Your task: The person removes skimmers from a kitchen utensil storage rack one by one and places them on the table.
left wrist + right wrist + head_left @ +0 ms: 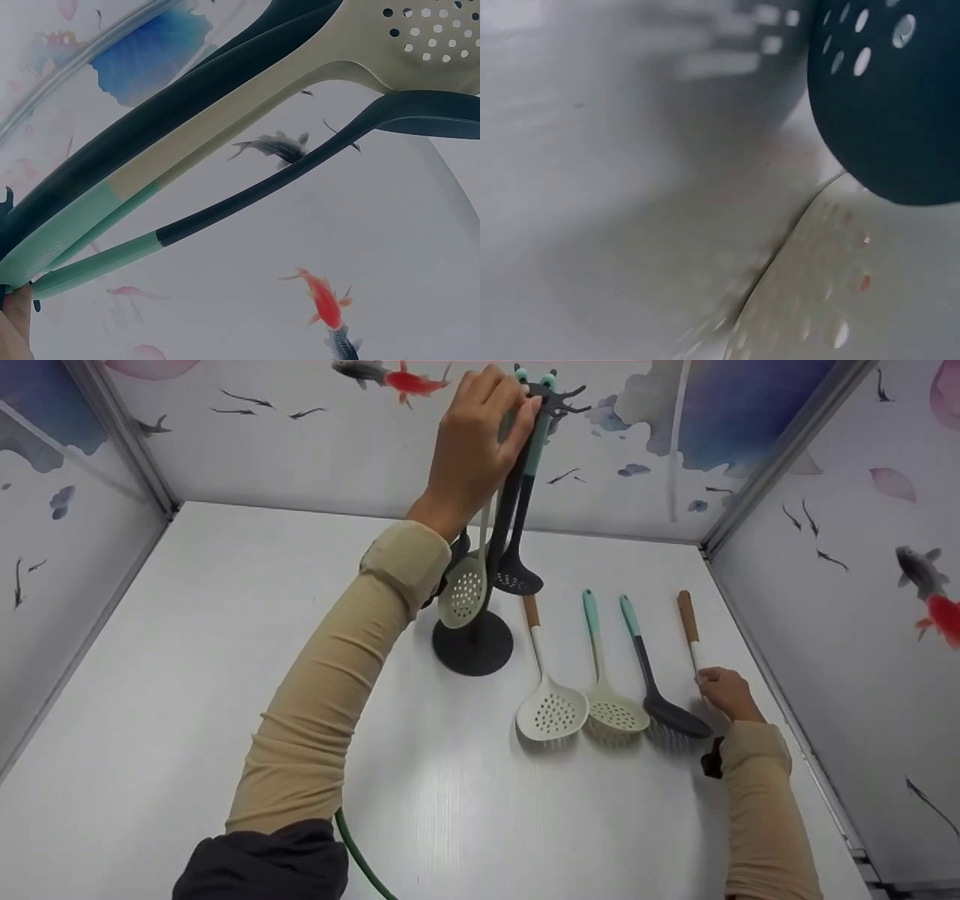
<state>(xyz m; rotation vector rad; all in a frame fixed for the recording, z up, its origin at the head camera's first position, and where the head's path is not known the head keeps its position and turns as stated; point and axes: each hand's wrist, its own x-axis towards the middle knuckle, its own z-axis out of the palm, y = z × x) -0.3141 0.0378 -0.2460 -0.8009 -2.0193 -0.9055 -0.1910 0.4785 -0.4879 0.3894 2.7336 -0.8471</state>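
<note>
My left hand [476, 439] is raised at the hooked top of a black utensil stand [472, 649], fingers and thumb curled round it. Mint-handled utensils hang there: a dark perforated ladle [517, 575] and a cream skimmer [463, 592]. In the left wrist view, a fingertip [16, 319] shows beside the mint handle ends. At the right, my right hand [727, 691] pinches the white shaft of a brown-handled utensil [688, 619] lying on the table; its head is hidden by the hand and sleeve. The right wrist view shows a dark perforated head [900, 112] and a cream one [802, 285].
Left of the right hand, three utensils lie in a row on the white table [225, 660]: a white skimmer [553, 711], a cream skimmer [616, 711] and a dark utensil [671, 716]. Printed panels [300, 450] border the table. A green cable [356, 855] runs near the front.
</note>
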